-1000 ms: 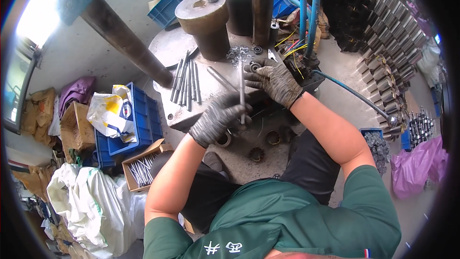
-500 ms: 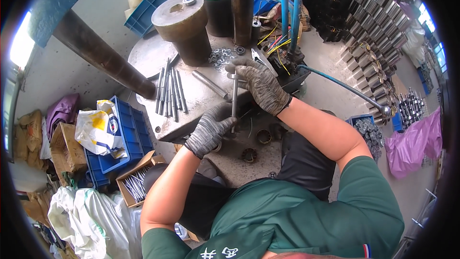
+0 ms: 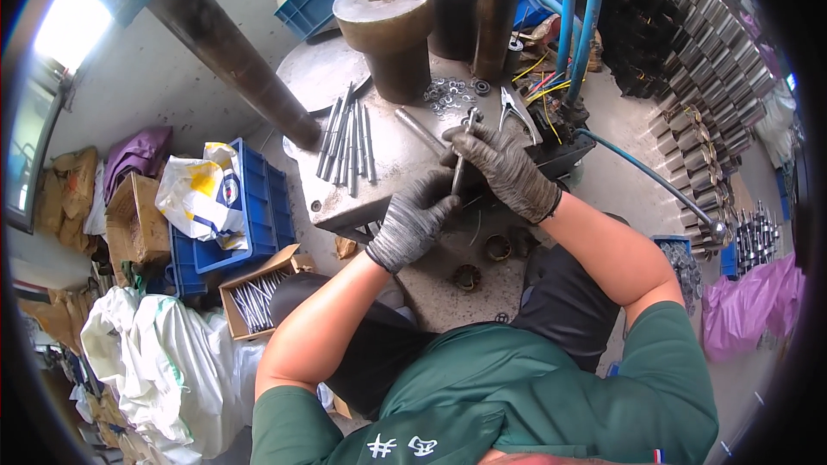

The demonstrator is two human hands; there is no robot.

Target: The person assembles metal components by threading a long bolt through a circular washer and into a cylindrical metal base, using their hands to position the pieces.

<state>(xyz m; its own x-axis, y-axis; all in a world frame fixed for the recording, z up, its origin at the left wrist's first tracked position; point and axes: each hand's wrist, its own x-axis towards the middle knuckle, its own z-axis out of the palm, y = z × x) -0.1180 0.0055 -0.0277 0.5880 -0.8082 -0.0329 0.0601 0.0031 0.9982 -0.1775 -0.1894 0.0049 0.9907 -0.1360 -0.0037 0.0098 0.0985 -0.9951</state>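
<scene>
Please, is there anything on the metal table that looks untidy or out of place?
The small metal rings perhaps: they lie scattered loose beside the stepped cylinder, while the rods lie roughly side by side. Nothing there looks clearly damaged.

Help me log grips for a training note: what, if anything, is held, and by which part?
A rod: the left hand holds it near its lower end, the right hand by its upper part.
</scene>
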